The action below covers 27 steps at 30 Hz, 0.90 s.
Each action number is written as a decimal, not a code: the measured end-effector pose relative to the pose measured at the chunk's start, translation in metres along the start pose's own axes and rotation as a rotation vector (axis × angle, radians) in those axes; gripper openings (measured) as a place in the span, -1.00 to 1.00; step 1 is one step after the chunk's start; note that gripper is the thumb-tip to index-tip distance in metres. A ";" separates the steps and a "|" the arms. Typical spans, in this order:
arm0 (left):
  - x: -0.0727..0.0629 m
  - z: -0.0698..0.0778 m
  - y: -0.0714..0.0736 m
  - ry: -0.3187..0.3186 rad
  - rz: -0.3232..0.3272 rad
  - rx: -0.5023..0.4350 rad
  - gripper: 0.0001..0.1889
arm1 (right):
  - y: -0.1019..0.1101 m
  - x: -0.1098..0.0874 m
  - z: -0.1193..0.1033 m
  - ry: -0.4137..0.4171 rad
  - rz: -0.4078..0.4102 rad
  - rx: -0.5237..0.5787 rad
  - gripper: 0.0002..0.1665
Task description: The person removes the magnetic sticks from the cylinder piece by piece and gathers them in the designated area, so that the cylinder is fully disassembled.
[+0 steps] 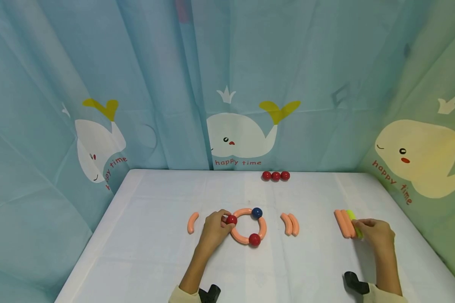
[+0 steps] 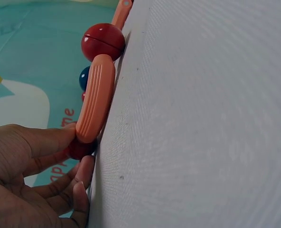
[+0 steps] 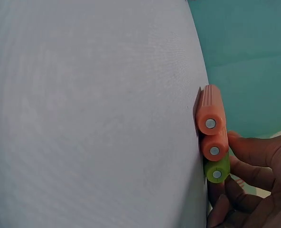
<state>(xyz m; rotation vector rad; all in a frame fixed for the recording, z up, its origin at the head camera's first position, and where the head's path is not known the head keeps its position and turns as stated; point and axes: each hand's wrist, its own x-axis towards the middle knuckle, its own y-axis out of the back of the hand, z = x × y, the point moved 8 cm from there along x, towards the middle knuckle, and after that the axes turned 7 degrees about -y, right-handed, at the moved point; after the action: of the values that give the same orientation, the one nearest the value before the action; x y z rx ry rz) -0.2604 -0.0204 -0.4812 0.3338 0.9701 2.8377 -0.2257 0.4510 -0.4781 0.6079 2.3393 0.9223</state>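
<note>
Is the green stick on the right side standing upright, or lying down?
Lying down: the green stick rests lengthwise on the white table, alongside two orange sticks, and the right hand touches it.

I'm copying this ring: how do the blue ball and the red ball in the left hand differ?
The blue ball is dark blue, the held ball red. The left hand pinches the held ball; the blue ball is unheld. The blue ball sits on the far side of the ring, the held ball on its left. Both are round and glossy.
</note>
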 end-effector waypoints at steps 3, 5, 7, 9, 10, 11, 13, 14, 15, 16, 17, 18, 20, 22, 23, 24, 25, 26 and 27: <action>0.000 0.000 0.000 0.001 0.002 0.002 -0.68 | 0.000 0.001 0.000 -0.003 -0.007 0.005 -0.39; 0.000 0.001 0.000 -0.004 0.006 0.003 -0.68 | 0.000 0.001 0.001 -0.004 -0.007 0.008 -0.38; 0.000 0.002 0.001 -0.003 0.007 0.003 -0.68 | 0.000 0.001 0.001 -0.007 -0.007 0.010 -0.37; 0.000 0.002 0.001 -0.002 0.007 0.005 -0.68 | 0.000 0.002 0.003 -0.006 -0.003 0.008 -0.35; 0.000 0.002 0.000 -0.001 0.006 0.008 -0.68 | 0.000 0.001 0.003 -0.002 0.001 0.006 -0.34; -0.001 0.001 0.000 0.000 0.005 0.009 -0.68 | 0.000 0.001 0.004 0.001 0.005 0.004 -0.33; -0.001 0.000 -0.001 0.006 0.002 0.007 -0.68 | 0.001 0.001 0.006 0.009 0.011 0.000 -0.30; -0.001 0.000 -0.001 0.006 0.001 0.005 -0.68 | 0.002 0.000 0.006 0.014 0.016 -0.004 -0.28; -0.002 0.000 -0.001 0.005 -0.001 0.003 -0.67 | 0.003 -0.001 0.005 0.020 0.021 -0.009 -0.27; -0.002 0.000 -0.002 0.004 -0.003 0.000 -0.67 | 0.005 -0.003 0.004 0.032 0.030 -0.015 -0.26; -0.002 0.000 -0.002 0.000 -0.005 -0.004 -0.67 | 0.008 -0.005 0.001 0.052 0.042 -0.021 -0.26; -0.002 0.000 -0.002 -0.003 -0.006 -0.006 -0.67 | 0.011 -0.009 -0.003 0.074 0.049 -0.027 -0.25; -0.002 0.000 -0.003 -0.009 -0.005 -0.005 -0.67 | 0.015 -0.019 -0.017 0.139 0.064 -0.032 -0.28; -0.002 0.001 -0.002 -0.014 -0.002 0.002 -0.67 | 0.019 -0.033 -0.038 0.248 0.084 -0.044 -0.31; -0.002 0.001 -0.002 -0.015 0.000 0.006 -0.67 | 0.019 -0.042 -0.051 0.320 0.093 -0.051 -0.35; -0.002 0.001 -0.001 -0.015 0.002 0.009 -0.67 | 0.017 -0.052 -0.063 0.385 0.082 -0.055 -0.38; -0.002 0.001 -0.001 -0.014 0.003 0.011 -0.67 | 0.015 -0.063 -0.076 0.468 0.082 -0.062 -0.43; -0.002 0.001 0.000 -0.013 0.004 0.012 -0.66 | 0.011 -0.074 -0.089 0.554 0.077 -0.068 -0.49; -0.002 0.001 0.000 -0.008 0.004 0.009 -0.66 | 0.005 -0.085 -0.101 0.635 0.065 -0.073 -0.54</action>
<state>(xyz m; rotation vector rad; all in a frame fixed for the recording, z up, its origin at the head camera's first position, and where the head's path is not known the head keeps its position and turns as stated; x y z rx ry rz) -0.2587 -0.0201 -0.4810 0.3485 0.9816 2.8342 -0.2252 0.3571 -0.3848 0.3976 2.8258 1.3828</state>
